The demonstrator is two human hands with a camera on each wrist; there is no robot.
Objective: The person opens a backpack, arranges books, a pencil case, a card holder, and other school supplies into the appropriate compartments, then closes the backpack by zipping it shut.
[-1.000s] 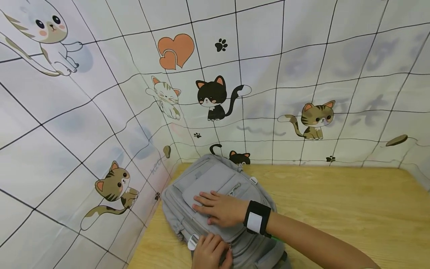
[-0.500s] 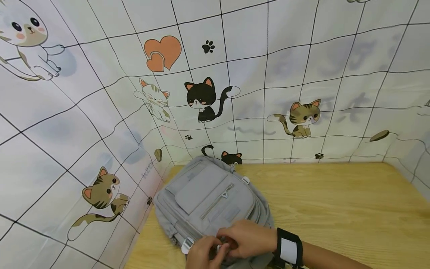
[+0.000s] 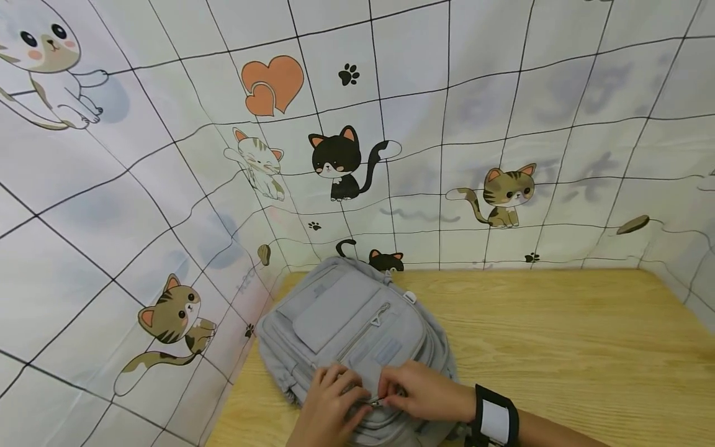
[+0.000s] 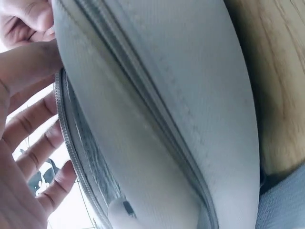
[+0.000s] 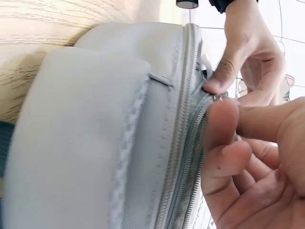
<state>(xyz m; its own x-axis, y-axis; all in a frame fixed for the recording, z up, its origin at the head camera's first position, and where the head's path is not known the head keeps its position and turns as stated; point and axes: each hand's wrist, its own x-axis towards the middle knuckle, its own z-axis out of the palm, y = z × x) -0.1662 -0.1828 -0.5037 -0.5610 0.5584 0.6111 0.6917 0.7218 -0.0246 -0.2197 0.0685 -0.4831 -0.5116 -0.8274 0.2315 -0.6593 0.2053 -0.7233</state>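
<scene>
A grey backpack [image 3: 329, 326] lies on the wooden table with its front pocket facing up. My left hand [image 3: 329, 397] holds the near end's fabric beside a zipper, thumb and index finger at the edge; the other fingers are spread in the left wrist view. Close to it, my right hand [image 3: 427, 394] pinches at the metal zipper slider [image 5: 220, 97]; its fingertips partly hide the pull. Parted zipper teeth [image 5: 193, 162] run below the slider in the right wrist view. Another zipper pull [image 3: 380, 315] sits on the front pocket.
The wooden table [image 3: 558, 347] extends to the right of the backpack. A white gridded sheet [image 3: 424, 112] printed with cartoon cats rises behind and to the left. A black band with a white patch [image 3: 496, 421] circles my right wrist.
My right hand has left the backpack's front, where it lay flat, and come down beside my left hand to pinch at the zipper. The head view has shifted slightly.
</scene>
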